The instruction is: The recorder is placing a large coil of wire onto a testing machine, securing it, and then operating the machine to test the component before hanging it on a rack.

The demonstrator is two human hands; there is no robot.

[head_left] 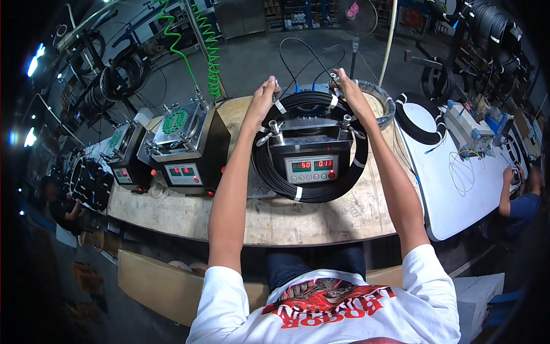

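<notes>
A polishing machine (312, 146) with a red digital display stands on the bench in front of me. A coil of black cable (263, 172), bound with white tape bands, hangs around it. My left hand (263, 102) reaches to the far left corner and grips a metal clamp knob (277, 87) there. At the far right corner my right hand (352, 96) has its fingers around another clamp knob (334, 78). Two near clamp posts, a left one (276, 132) and a right one (346, 122), stand untouched. Blue-ended cables (297, 88) run to the machine's back between my hands.
Left on the wooden bench (229, 221) are two similar machines, the closer one (183, 143) bearing a green round fixture (175, 121). Green coiled air hoses (212, 63) hang behind. At right, a white table (458, 200) carries another black cable coil (421, 117); a co-worker (521, 198) sits there.
</notes>
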